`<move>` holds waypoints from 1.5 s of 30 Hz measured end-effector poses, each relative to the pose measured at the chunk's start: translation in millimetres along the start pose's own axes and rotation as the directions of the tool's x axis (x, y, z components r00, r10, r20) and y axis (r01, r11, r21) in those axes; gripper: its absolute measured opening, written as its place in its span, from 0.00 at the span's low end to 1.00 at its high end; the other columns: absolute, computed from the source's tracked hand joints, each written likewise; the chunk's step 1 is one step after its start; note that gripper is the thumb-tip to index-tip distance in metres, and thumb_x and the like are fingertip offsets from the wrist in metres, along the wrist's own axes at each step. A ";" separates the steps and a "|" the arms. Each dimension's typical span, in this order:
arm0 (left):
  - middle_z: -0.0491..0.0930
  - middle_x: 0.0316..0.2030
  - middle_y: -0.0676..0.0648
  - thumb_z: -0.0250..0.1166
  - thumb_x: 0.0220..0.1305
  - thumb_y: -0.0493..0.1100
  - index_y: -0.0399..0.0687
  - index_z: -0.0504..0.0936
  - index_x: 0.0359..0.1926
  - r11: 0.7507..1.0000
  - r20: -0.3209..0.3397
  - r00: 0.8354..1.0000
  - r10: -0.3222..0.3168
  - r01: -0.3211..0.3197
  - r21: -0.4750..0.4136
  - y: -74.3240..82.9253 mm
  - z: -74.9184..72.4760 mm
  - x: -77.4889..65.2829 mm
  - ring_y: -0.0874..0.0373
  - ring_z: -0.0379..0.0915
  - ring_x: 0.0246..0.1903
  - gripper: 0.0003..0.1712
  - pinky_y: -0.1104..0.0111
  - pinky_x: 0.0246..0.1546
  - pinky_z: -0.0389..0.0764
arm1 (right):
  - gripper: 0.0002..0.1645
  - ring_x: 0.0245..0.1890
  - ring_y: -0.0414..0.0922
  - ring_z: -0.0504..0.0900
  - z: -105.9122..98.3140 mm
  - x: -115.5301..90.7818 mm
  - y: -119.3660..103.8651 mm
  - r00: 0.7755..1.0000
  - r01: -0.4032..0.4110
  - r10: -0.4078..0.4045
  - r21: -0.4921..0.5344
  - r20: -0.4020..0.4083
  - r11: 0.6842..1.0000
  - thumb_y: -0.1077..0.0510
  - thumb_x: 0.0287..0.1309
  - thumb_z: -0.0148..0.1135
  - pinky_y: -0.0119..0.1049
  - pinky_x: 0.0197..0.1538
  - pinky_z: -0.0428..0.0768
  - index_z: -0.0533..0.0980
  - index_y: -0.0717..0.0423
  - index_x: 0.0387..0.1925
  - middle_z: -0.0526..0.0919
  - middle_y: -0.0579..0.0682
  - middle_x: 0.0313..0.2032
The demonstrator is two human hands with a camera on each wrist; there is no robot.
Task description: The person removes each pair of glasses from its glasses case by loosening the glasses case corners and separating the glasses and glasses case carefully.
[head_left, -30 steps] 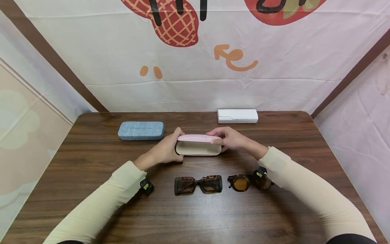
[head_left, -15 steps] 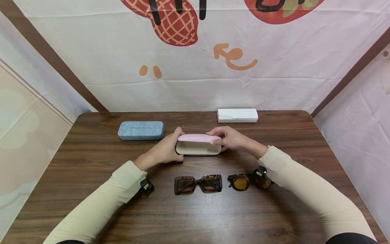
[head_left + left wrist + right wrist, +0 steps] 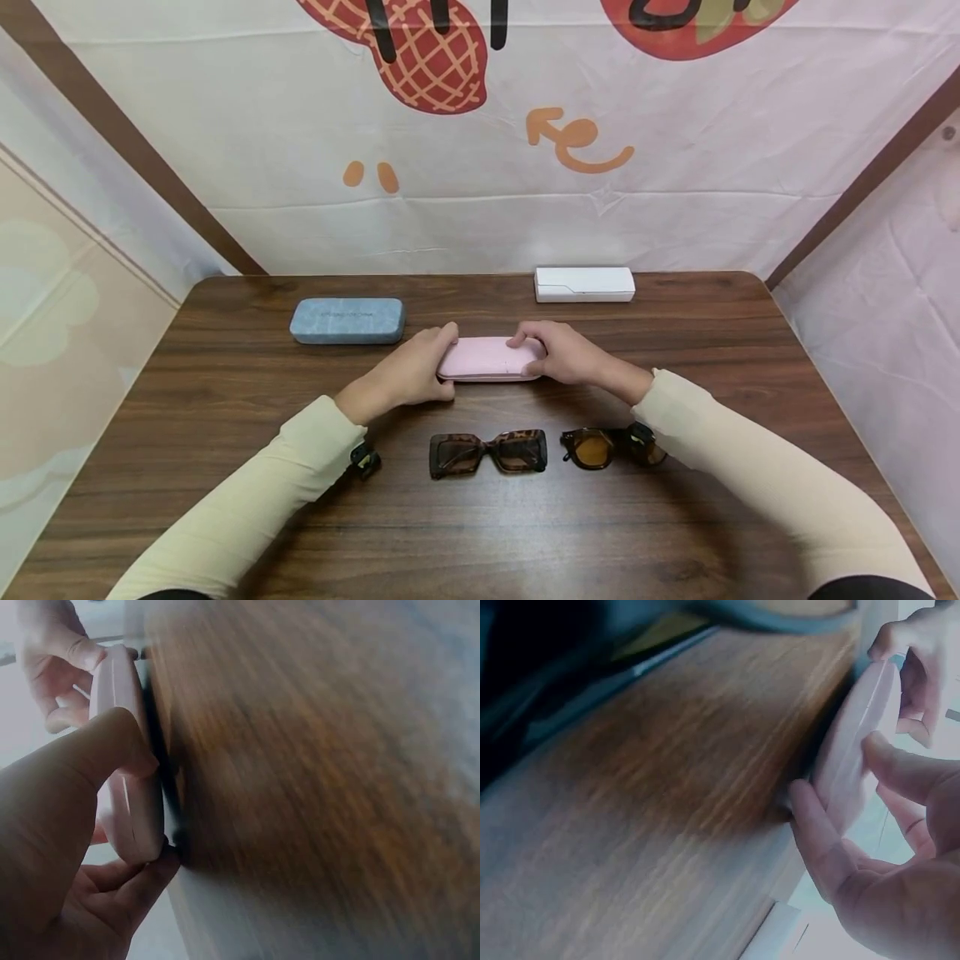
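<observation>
A pink glasses case (image 3: pixel 486 357), its lid down, lies between my two hands in the middle of the table. My left hand (image 3: pixel 405 367) grips its left end, the thumb at the near side and fingers at the far side. At the right end my right hand (image 3: pixel 567 352) holds it, thumb on the near part of the lid and a curled finger over the top. Both wrist views show the pale case (image 3: pixel 124 802) pinched at its ends. Nearer to me lie tortoiseshell sunglasses (image 3: pixel 487 454) and round amber-lensed sunglasses (image 3: pixel 592 450), the latter partly hidden by my right wrist.
Behind my left hand is a blue glasses case (image 3: pixel 347 322). A white case (image 3: pixel 584 285) stands near the far edge of the wooden table (image 3: pixel 480 533), to the right. A printed cloth (image 3: pixel 480 225) hangs beyond that edge.
The pink case's lid has swung down towards me, covering the cream interior seen earlier. My right hand has moved slightly nearer with it; my left hand keeps its grip on the left end.
</observation>
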State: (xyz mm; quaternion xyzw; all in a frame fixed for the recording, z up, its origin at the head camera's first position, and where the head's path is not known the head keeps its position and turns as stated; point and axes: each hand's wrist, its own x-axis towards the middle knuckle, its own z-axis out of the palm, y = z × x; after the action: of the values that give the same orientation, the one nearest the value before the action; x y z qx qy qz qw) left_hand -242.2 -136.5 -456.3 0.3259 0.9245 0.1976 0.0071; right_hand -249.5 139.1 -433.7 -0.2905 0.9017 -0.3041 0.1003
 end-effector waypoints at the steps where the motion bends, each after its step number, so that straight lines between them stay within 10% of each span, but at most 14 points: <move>1: 0.72 0.33 0.48 0.75 0.45 0.37 0.46 0.67 0.44 1.000 -0.001 1.000 0.000 0.000 -0.003 -0.4 -0.1 0.0 0.53 0.69 0.33 0.28 0.60 0.35 0.73 | 0.19 0.67 0.56 0.72 0.1 0.1 -0.2 1.000 0.006 -0.006 -0.006 0.002 1.000 0.64 0.56 0.75 0.52 0.65 0.72 0.80 0.53 0.49 0.81 0.53 0.61; 16: 0.74 0.39 0.46 0.75 0.49 0.39 0.43 0.69 0.48 1.000 -0.019 1.000 -0.006 0.006 -0.006 0.0 3.7 -4.1 0.52 0.71 0.40 0.28 0.59 0.42 0.75 | 0.39 0.67 0.59 0.71 -3.1 -0.7 -10.6 0.997 0.040 -0.023 -0.214 0.080 0.976 0.61 0.61 0.72 0.52 0.70 0.67 0.66 0.66 0.70 0.72 0.64 0.67; 45: 0.73 0.39 0.45 0.75 0.53 0.42 0.42 0.68 0.48 0.998 -0.002 0.998 -0.066 0.066 0.011 11.7 4.8 -4.1 0.51 0.70 0.41 0.27 0.58 0.44 0.75 | 0.44 0.54 0.57 0.79 0.1 -6.3 -16.8 0.997 0.035 -0.010 -0.322 0.081 0.946 0.62 0.56 0.74 0.48 0.52 0.80 0.65 0.71 0.70 0.77 0.67 0.59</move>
State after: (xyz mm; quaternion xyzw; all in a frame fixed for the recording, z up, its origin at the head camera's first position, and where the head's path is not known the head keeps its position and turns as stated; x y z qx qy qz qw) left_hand -231.3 -129.0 -456.8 0.2952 0.9358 0.1925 0.0109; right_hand -236.6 131.9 -423.6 -0.3250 0.9313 -0.1420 0.0832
